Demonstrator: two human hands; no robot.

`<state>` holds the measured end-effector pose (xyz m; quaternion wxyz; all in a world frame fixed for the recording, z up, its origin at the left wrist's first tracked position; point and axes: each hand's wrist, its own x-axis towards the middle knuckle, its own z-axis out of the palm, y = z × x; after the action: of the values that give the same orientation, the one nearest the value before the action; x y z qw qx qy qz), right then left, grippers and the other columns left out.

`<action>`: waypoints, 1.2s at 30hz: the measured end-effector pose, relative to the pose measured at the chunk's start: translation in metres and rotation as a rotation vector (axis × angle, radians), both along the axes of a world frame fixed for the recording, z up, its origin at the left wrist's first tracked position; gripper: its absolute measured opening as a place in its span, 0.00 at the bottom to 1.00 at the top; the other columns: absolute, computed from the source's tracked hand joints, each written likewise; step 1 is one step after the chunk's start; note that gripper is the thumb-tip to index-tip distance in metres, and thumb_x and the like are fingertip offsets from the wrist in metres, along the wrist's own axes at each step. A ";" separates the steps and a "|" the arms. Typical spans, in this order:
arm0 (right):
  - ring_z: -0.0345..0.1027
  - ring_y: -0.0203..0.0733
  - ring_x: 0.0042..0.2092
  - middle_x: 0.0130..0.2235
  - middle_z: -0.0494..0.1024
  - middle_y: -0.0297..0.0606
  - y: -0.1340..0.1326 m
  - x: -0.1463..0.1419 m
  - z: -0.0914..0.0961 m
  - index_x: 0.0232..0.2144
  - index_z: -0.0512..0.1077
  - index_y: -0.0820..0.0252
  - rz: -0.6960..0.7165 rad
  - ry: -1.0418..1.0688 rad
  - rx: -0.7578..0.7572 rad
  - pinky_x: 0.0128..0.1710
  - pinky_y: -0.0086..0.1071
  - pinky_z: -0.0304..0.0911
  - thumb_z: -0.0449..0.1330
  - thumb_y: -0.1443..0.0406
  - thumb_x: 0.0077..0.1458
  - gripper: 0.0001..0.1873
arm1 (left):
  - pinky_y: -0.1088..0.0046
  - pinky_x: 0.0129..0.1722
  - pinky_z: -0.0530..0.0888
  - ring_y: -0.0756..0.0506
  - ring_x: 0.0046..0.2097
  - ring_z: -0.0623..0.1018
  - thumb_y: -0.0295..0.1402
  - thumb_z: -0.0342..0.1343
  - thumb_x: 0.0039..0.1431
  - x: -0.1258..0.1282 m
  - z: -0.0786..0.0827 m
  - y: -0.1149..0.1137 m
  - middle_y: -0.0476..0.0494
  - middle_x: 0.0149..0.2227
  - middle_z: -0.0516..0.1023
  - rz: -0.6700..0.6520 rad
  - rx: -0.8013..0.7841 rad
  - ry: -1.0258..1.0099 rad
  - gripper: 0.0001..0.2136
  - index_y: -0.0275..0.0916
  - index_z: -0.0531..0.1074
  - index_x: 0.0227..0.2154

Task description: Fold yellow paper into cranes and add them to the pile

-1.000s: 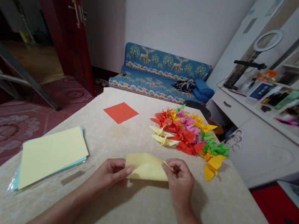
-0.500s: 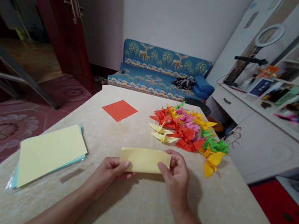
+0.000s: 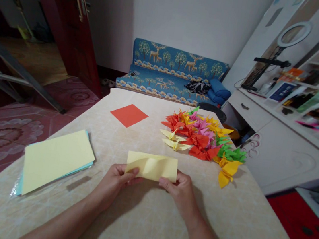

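A pale yellow sheet of paper [image 3: 151,166], folded into a long rectangle, is held just above the table and bulges slightly in its middle. My left hand [image 3: 120,178] pinches its left end, thumb on the near face and fingers behind. At the right end my right hand [image 3: 180,190] grips the paper the same way, its thumb near the lower edge. Beyond the hands lies a red paper square [image 3: 129,115], flat on the table. Folded paper cranes [image 3: 199,136] in red, pink, orange, green and yellow are heaped to the right.
A stack of yellow and blue paper sheets [image 3: 57,159] on a clear plastic wrapper lies at the table's left. The patterned tablecloth [image 3: 141,230] covers the table. Behind stands a blue sofa [image 3: 160,81]; a white dresser [image 3: 282,136] is at the right.
My right hand has shifted left and lower along the paper, its thumb now nearer the bottom edge. The folded sheet has turned slightly and now bulges in the middle.
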<state>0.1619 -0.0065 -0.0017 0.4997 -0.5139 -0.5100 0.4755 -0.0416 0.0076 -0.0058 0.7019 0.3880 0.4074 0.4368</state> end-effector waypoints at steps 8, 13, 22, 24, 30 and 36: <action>0.73 0.44 0.33 0.33 0.81 0.41 0.004 0.003 -0.004 0.30 0.80 0.61 -0.053 0.042 0.067 0.33 0.34 0.69 0.67 0.60 0.43 0.12 | 0.78 0.24 0.67 0.51 0.23 0.71 0.43 0.66 0.42 0.003 0.007 0.000 0.44 0.21 0.77 0.078 0.064 0.224 0.16 0.31 0.79 0.22; 0.73 0.45 0.37 0.34 0.80 0.41 0.003 0.000 -0.002 0.27 0.79 0.61 -0.109 0.007 0.124 0.37 0.35 0.68 0.66 0.61 0.44 0.08 | 0.78 0.20 0.65 0.51 0.21 0.70 0.43 0.67 0.39 0.006 0.011 0.000 0.44 0.19 0.76 0.191 0.054 0.258 0.16 0.31 0.77 0.21; 0.70 0.41 0.37 0.41 0.76 0.40 0.002 0.005 -0.006 0.31 0.78 0.59 -0.108 0.158 0.098 0.33 0.30 0.67 0.64 0.59 0.49 0.10 | 0.76 0.25 0.67 0.48 0.25 0.73 0.42 0.66 0.43 0.006 0.008 -0.002 0.41 0.24 0.79 0.072 0.094 0.254 0.15 0.32 0.79 0.24; 0.69 0.42 0.40 0.43 0.75 0.40 0.003 0.006 -0.007 0.30 0.79 0.59 -0.143 0.143 0.135 0.35 0.30 0.66 0.65 0.60 0.48 0.09 | 0.77 0.23 0.66 0.49 0.25 0.72 0.42 0.66 0.42 0.006 0.009 -0.002 0.42 0.24 0.79 0.099 0.090 0.264 0.15 0.31 0.79 0.23; 0.70 0.41 0.38 0.37 0.76 0.38 0.003 0.008 -0.003 0.26 0.79 0.58 -0.103 0.029 0.172 0.36 0.30 0.65 0.65 0.65 0.47 0.03 | 0.78 0.27 0.68 0.49 0.28 0.73 0.42 0.65 0.45 0.000 0.010 0.002 0.44 0.28 0.80 0.167 0.151 0.263 0.14 0.33 0.80 0.29; 0.70 0.43 0.39 0.36 0.77 0.39 0.003 0.009 -0.002 0.25 0.79 0.58 -0.137 0.014 0.168 0.37 0.32 0.66 0.66 0.64 0.45 0.04 | 0.78 0.28 0.68 0.49 0.30 0.74 0.41 0.64 0.47 -0.005 0.009 0.004 0.43 0.31 0.80 0.234 0.201 0.305 0.13 0.35 0.80 0.27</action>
<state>0.1706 -0.0038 -0.0039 0.5757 -0.5007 -0.5083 0.3994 -0.0470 0.0115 0.0032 0.5343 0.4678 0.5057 0.4898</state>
